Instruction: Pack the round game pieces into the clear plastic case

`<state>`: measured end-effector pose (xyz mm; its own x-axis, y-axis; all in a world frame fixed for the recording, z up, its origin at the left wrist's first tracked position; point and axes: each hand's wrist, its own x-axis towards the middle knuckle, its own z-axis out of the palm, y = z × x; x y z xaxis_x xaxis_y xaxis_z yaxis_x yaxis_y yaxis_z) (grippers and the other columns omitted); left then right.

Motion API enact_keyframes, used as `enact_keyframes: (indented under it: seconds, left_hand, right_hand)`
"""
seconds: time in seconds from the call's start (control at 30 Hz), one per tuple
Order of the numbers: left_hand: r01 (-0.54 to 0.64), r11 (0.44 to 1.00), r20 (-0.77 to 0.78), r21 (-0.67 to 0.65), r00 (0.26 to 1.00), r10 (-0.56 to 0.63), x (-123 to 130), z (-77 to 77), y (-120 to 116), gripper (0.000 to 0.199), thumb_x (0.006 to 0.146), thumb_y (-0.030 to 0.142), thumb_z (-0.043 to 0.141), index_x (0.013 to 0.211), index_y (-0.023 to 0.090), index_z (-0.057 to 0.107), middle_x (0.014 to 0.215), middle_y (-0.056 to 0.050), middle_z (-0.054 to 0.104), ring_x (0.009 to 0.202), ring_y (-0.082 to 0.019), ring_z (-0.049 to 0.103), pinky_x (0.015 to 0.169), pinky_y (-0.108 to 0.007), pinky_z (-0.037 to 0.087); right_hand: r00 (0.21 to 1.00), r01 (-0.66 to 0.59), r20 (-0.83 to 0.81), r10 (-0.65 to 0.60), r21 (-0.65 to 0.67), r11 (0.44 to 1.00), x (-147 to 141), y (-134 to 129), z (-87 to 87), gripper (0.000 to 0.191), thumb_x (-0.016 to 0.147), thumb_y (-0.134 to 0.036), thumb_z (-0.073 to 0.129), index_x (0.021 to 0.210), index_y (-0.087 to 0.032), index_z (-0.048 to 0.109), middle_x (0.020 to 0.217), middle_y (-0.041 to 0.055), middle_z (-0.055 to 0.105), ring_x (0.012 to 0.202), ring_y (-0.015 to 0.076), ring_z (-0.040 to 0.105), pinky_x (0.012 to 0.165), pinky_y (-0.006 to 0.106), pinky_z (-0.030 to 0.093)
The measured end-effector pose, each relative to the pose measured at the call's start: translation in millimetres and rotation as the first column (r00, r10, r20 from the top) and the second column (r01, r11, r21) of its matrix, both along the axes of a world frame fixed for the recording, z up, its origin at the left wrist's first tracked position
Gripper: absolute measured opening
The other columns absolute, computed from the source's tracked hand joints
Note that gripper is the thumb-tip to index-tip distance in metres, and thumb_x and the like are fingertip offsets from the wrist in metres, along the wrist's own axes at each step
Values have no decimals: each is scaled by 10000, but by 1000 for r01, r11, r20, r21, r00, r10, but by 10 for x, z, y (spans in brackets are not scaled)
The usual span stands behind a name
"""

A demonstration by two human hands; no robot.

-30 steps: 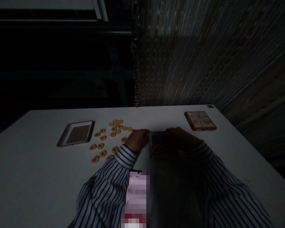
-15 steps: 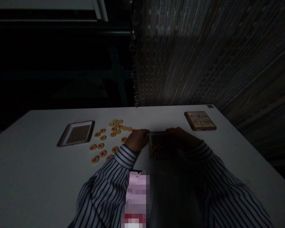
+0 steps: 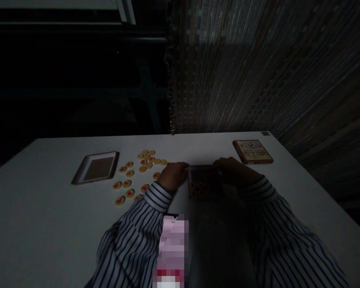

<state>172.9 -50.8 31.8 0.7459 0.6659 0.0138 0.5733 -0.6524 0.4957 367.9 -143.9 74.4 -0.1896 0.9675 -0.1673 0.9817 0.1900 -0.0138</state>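
My left hand (image 3: 174,176) is closed on the far left corner of a small open box (image 3: 195,167) in front of me. Across from it, my right hand (image 3: 232,171) is curled at the box's far right corner, its fingers bent onto the rim and partly lost in shadow. Several round xiangqi pieces (image 3: 200,192) lie inside the near part of this box. To the left of my left hand, more round wooden pieces (image 3: 129,193) are spread on the table, some with red characters facing up.
An open shallow box half (image 3: 116,165) lies at the left of the white table (image 3: 48,208). A closed printed box (image 3: 253,152) is at the right. A lit phone (image 3: 169,230) is near me, between my forearms. A string curtain (image 3: 216,88) hangs behind the table.
My right hand has shifted slightly to the right and away from me, uncovering a little more of the box. My left hand stays at its corner.
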Motion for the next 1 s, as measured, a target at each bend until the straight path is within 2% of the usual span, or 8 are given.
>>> enact_keyframes:
  seconds: [0.17,0.4,0.6,0.77,1.0]
  left_hand:
    - [43,999,25,19,999,-43,-12,-2,1,317,785,192,426,1054,178,592,1016,-67,646,924,-176,586,796,-294,440]
    - [28,999,17,42,999,-29,-19,-20,7,322,789,225,429,1067,175,583,1016,-71,647,933,-186,588,803,-297,441]
    - [-7,998,48,56,999,4,-40,0,33,318,794,241,431,1062,173,588,1023,-71,645,919,-175,591,803,-277,442]
    - [-33,997,94,73,995,26,-48,57,13,305,795,240,447,1058,182,590,1024,-67,645,927,-172,588,818,-276,436]
    - [-61,995,151,84,987,48,-126,151,42,281,804,282,443,1014,187,604,998,-61,652,905,-168,595,791,-261,446]
  right_hand:
    - [1000,-14,21,14,-1,1000,8,10,-43,210,775,-193,483,904,-179,648,867,94,646,796,177,587,690,283,407]
    - [999,-29,31,28,18,999,20,0,-55,191,770,-201,494,873,-185,654,840,90,652,787,178,585,694,285,402]
    - [999,-38,-31,43,145,989,165,8,-115,206,746,-253,527,908,-202,644,848,62,651,772,175,580,690,284,392]
    - [997,-23,-62,34,172,985,228,16,-75,194,739,-214,513,873,-193,652,772,56,646,702,156,570,638,257,378]
    - [999,-4,-50,13,168,986,184,10,-5,199,758,-192,479,862,-178,648,778,65,648,708,157,566,646,257,376]
